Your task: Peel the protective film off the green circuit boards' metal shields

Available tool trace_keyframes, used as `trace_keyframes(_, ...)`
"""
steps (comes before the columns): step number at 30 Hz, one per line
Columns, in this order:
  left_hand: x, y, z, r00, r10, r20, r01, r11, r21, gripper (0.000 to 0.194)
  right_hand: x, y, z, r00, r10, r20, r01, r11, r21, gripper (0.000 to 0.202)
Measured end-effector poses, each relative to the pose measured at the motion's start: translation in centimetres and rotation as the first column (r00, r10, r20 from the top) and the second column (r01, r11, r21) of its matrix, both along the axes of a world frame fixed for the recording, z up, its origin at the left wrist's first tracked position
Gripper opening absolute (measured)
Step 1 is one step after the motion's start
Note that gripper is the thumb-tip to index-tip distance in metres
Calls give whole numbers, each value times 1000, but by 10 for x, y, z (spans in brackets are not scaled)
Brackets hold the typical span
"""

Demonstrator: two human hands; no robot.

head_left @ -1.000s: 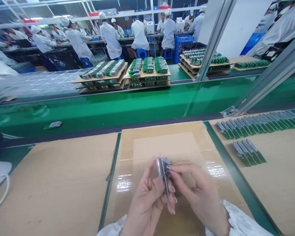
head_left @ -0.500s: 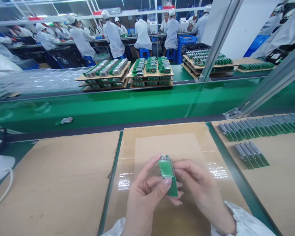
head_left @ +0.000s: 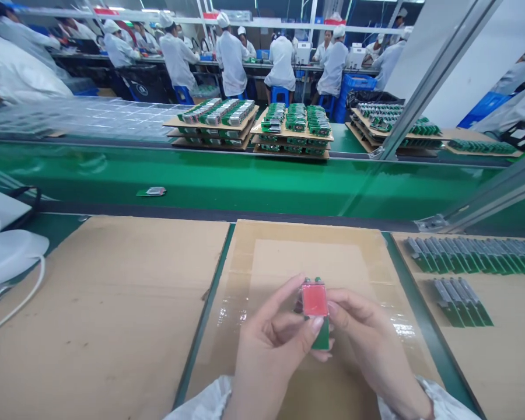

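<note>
A small green circuit board (head_left: 320, 338) with a square red screen (head_left: 315, 300) is held up over the middle cardboard sheet (head_left: 289, 256). My left hand (head_left: 275, 344) is closed around its left side, the thumb lying on the front just below the screen. On the other side my right hand (head_left: 367, 338) pinches the board's right edge near the screen with thumb and forefinger. What the fingers behind the board touch is hidden.
Rows of similar boards (head_left: 464, 300) lie on the right cardboard (head_left: 507, 361). One board (head_left: 152, 191) rests on the green conveyor belt (head_left: 219, 178). Beyond stand stacked boards on cardboard layers (head_left: 295, 131). A metal post (head_left: 437, 87) rises at right; a white fan (head_left: 13, 251) stands left. Co-workers sit behind.
The screen on the board has turned from green to red. Both hands keep their grip on the board. The whole view has shifted, so things appear further right.
</note>
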State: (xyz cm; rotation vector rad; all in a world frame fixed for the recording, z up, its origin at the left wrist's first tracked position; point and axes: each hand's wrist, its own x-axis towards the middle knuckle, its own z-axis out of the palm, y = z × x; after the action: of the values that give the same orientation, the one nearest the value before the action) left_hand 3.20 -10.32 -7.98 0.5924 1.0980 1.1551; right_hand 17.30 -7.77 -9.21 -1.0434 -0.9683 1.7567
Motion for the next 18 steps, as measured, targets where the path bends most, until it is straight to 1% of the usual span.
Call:
trace_keyframes(4, 1, 0, -2, 1000, -21, 23, 21, 1000, 15, 62, -1, 1, -1, 1000, -30, 6, 30, 1000, -8, 16)
trace_keyframes(7, 1, 0, -2, 999, -30, 25, 29, 999, 27, 62, -1, 0, -4, 998, -47, 35, 46, 999, 15, 16)
trace_keyframes(10, 0, 1, -3, 996, -73, 53, 69, 996, 62, 68, 1, 0, -7, 996, -47, 71, 41, 996, 82, 19)
trace_keyframes(12, -3, 3, -4, 983, -154, 104, 142, 984, 111, 72, 4, 0, -8, 989, -31, 144, 6, 986, 169, 18)
trace_keyframes(13, -4, 4, -4, 969, -209, 134, 191, 972, 138, 70, 5, 0, -7, 977, -37, 211, -16, 970, 245, 15)
trace_keyframes(14, -6, 6, -4, 952, -263, 160, 237, 957, 165, 66, 7, 1, -6, 956, -61, 286, -42, 940, 339, 12)
trace_keyframes(15, -8, 7, -3, 935, -306, 179, 272, 943, 190, 59, 9, 2, -4, 929, -105, 355, -70, 892, 446, 10)
trace_keyframes(16, -10, 8, -2, 922, -337, 191, 295, 930, 219, 51, 11, 3, -3, 899, -162, 407, -97, 833, 545, 10)
trace_keyframes(18, -16, 8, 0, 913, -363, 185, 307, 912, 273, 41, 13, 8, -2, 845, -281, 456, -125, 724, 678, 10)
